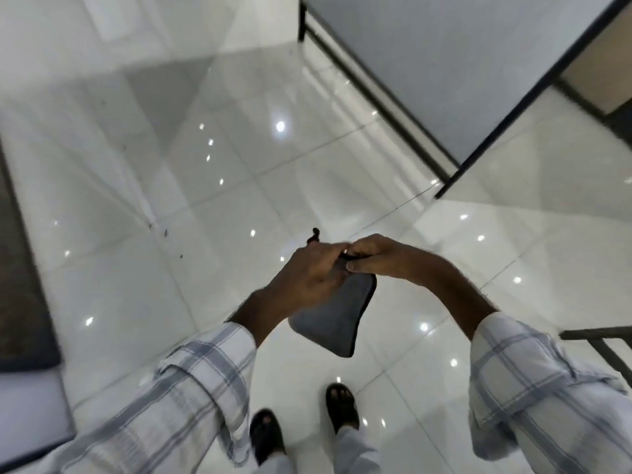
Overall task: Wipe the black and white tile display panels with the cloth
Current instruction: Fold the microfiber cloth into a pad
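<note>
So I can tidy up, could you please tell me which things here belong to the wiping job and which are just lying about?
Job: grey cloth with dark edging, gripped by left hand and right hand; pale tile display panel in black frame.
Lying about: dark mat at left; black metal bars at right.

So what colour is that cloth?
The cloth is grey with a darker edge, best seen in the head view.

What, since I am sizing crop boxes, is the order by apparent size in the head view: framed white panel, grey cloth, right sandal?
1. framed white panel
2. grey cloth
3. right sandal
Though farthest, the panel looks largest.
</note>
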A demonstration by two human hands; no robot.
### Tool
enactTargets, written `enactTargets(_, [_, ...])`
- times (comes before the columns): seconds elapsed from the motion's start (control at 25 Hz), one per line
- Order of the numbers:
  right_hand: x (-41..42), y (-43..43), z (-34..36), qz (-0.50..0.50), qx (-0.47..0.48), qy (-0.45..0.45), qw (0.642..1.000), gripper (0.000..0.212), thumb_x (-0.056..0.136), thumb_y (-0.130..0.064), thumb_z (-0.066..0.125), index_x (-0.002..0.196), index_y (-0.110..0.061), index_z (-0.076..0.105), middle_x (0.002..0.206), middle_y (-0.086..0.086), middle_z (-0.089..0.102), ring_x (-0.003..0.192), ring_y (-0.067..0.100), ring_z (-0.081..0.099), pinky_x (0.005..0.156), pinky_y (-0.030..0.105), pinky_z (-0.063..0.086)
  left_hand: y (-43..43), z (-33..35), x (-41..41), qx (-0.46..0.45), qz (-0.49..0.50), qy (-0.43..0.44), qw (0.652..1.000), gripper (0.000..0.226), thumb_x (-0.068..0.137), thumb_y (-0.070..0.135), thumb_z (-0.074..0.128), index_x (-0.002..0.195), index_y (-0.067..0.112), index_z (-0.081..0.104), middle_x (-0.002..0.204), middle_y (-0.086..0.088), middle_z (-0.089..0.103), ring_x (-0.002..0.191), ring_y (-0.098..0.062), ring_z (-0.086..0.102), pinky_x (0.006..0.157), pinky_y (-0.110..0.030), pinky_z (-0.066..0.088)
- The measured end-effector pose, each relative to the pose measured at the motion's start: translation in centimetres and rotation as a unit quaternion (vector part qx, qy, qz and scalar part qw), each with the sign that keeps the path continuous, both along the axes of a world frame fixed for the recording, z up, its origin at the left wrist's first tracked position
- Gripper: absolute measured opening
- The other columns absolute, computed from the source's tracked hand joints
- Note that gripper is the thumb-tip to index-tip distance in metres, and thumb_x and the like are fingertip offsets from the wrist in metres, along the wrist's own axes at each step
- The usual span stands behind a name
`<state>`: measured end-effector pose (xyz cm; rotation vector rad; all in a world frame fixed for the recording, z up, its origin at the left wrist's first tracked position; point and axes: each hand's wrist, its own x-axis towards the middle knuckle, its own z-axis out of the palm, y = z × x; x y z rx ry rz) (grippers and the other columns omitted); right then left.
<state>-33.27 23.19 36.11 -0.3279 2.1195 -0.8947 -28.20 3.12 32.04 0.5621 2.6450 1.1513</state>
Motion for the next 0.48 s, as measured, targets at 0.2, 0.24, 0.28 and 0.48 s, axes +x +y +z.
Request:
enactTargets(0.2, [2.8,11.9,15.5,-0.109,-0.114,0.09,0.983,0.011,0.098,-0.019,0.073,0.103,-0.009,0.074,0.101,0.015,0.071,0.093,0.015,0.063,0.084,0.03,0.046,8.0,14.4,-1.8,0.093,0.004,0.064,0.994,0.024,0.087,0.047,0.071,0.08,0.025,0.065,0.074,0.01,0.064,0.074,-0.007,0.06,0.068,-0.028,0.045])
enactTargets(0.24, [3.3,13.5,17.1,-0.128,-0.128,0.108,0.977,0.014,0.098,-0.021,0.073,0.104,-0.009,0.073,0.105,0.017,0.072,0.095,0.014,0.064,0.086,0.029,0.048,9.8,16.4,-1.8,0.121,0.011,0.066,0.99,0.022,0.088,0.038,0.078,0.079,0.023,0.065,0.073,0.008,0.064,0.073,-0.007,0.06,0.066,-0.023,0.044])
enactTargets(0.28, [3.9,15.3,18.6,-0.15,-0.138,0.128,0.971,0.015,0.098,-0.023,0.074,0.103,-0.008,0.073,0.103,0.017,0.071,0.094,0.014,0.064,0.086,0.029,0.048,11.8,18.4,-1.8,0.145,0.014,0.067,0.987,0.02,0.088,0.029,0.082,0.079,0.019,0.066,0.073,0.005,0.066,0.071,-0.008,0.061,0.065,-0.022,0.045])
enactTargets(0.48, [5.8,23.7,23.2,-0.271,-0.236,0.234,0.904,0.026,0.086,-0.033,0.085,0.09,-0.01,0.074,0.085,0.01,0.067,0.082,0.02,0.06,0.075,0.042,0.044,19.8,25.0,-2.5,0.231,0.018,0.083,0.969,0.024,0.087,0.016,0.084,0.076,0.029,0.067,0.069,0.019,0.066,0.066,0.003,0.059,0.063,-0.012,0.045])
